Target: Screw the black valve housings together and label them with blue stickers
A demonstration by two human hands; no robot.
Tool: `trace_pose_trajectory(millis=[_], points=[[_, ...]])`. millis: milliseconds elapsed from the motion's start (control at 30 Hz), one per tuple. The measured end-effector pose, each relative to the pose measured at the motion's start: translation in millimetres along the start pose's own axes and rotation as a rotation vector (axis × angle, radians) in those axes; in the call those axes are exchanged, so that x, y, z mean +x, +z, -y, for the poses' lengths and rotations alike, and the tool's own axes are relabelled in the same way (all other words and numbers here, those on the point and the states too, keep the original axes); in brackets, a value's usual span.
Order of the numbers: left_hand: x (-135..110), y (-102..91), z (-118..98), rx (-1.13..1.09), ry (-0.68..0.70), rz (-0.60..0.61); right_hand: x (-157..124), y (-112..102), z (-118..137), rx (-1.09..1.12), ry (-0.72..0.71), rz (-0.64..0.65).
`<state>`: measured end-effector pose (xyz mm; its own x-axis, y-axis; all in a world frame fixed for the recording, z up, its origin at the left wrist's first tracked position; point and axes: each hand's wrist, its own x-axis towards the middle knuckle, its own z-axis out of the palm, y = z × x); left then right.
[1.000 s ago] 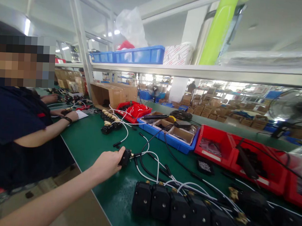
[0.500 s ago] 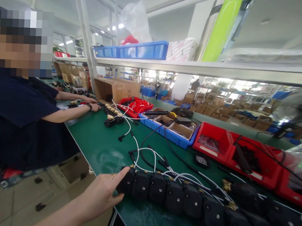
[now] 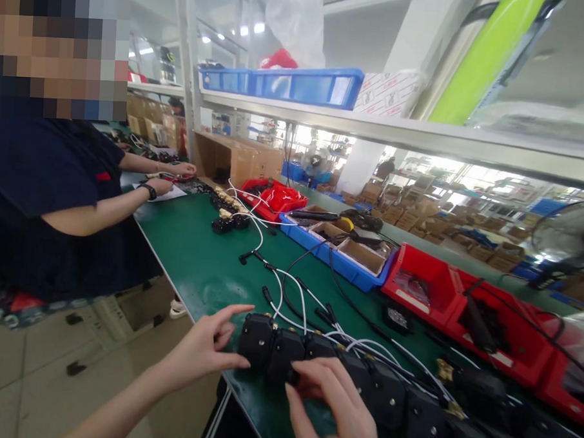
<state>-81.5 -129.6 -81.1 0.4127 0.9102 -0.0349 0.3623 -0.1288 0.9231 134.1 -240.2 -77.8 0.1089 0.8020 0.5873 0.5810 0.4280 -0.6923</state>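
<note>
A row of several black box-shaped parts (image 3: 362, 383) with brass fittings and white wires lies along the near edge of the green bench (image 3: 194, 253). My left hand (image 3: 206, 347) rests beside the leftmost black part (image 3: 256, 339), fingers spread, thumb touching it. My right hand (image 3: 335, 402) has come in from below and lies over the second and third parts, fingers curled onto them. White and black cables (image 3: 288, 296) run from the parts toward the back.
A co-worker in a dark shirt (image 3: 46, 189) sits at the left, hands on small parts. Blue tray (image 3: 339, 256) and red bins (image 3: 425, 283) stand behind the cables. More black parts (image 3: 226, 222) lie further left. A shelf (image 3: 373, 129) overhangs the bench.
My left hand carried one black part back and set it at the left end of the row. My right hand has entered and landed on the row. The view shifted left.
</note>
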Motion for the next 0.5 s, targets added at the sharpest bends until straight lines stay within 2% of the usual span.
trace_pose_trajectory(millis=[133, 233, 367, 500], points=[[3.7, 3.8, 2.6, -0.210, -0.120, 0.065, 36.9, 18.2, 11.0, -0.024, -0.088, 0.043], [3.0, 11.1, -1.1, -0.352, -0.187, 0.102, 52.3, 25.3, 14.5, -0.046, -0.105, 0.124], [3.1, 16.9, -5.2, -0.450, -0.193, 0.084, 58.6, 32.1, 15.5, -0.168, -0.170, 0.269], [2.5, 15.1, -2.6, -0.458, -0.191, 0.084, 57.0, 40.3, 11.2, -0.284, -0.237, 0.279]])
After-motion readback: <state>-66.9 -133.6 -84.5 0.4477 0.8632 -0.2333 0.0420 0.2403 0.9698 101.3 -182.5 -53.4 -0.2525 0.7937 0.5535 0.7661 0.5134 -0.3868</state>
